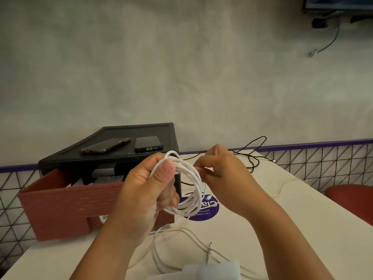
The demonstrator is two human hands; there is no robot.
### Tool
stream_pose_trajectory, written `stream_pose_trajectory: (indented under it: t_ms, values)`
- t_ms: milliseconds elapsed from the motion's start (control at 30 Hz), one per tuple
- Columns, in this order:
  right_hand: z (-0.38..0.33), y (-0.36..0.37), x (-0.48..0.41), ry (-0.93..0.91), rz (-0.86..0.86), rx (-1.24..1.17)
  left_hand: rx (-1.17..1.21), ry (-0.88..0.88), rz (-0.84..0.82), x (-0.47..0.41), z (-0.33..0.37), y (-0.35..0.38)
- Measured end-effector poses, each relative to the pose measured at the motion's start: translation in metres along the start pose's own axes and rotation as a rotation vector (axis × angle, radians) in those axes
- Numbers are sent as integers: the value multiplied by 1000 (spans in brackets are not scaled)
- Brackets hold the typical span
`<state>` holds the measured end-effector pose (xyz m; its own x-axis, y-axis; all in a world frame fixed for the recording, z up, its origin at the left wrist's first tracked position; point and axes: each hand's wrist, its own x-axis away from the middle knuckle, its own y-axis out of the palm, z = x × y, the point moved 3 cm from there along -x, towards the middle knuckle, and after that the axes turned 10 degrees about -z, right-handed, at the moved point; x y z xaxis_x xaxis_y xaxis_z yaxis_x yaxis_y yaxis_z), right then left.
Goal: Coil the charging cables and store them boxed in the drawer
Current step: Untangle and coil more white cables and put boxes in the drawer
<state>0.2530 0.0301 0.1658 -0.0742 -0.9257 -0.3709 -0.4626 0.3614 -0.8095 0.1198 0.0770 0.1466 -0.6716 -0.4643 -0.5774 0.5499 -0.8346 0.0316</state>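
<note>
A white charging cable (pixel 191 178) is wound into a coil of several loops above the white table (pixel 282 229). My left hand (pixel 149 186) grips the coil's left side, thumb pressed on the strands. My right hand (pixel 220 174) pinches a strand at the coil's upper right. More loose white cable (pixel 181 237) trails on the table below. A black cable (pixel 252 156) lies tangled at the table's far edge. A red-brown drawer (pixel 58 207) stands pulled open at the left. A translucent white box (pixel 214 269) lies at the near edge.
A black stand (pixel 121 138) over the drawer carries two phones (pixel 105 146). A round purple sticker (pixel 203 211) marks the table. A wire-mesh fence with a purple rail (pixel 323 158) runs behind. A red stool (pixel 351 199) sits at the right.
</note>
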Motion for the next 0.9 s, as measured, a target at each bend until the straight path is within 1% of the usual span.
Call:
stream_pose_trajectory:
  t_ms: [100, 200, 267, 333, 467, 500, 567, 633, 700, 800, 900]
  values:
    - [0, -2, 1, -3, 67, 65, 12, -3, 5, 0, -1, -1]
    - [1, -5, 1, -19, 126, -27, 21, 2, 6, -1, -3, 1]
    - [2, -7, 0, -16, 164, -198, 34, 5, 11, -1, -3, 1]
    - [2, -7, 1, -14, 151, -455, 53, 5, 16, -1, -3, 0]
    - [-3, -7, 3, -119, 56, -971, 69, 0, 48, -2, -3, -3]
    - [-5, -6, 4, -149, 27, -1079, 76, -4, 63, -2, -3, -4]
    - [-8, -3, 4, -201, -28, -1216, 98, -19, 84, -2, -4, -5]
    - [-7, 0, 3, -215, -75, -1285, 108, -27, 90, -2, -4, -6]
    - [-4, 2, 3, -169, -108, -1302, 87, -28, 82, -2, -3, -4]
    - [-2, 6, 3, -45, -168, -1231, 16, -20, 71, -3, -3, 0]
    - [-4, 11, 4, -4, -218, -1164, -83, -12, 109, -4, -3, 0]
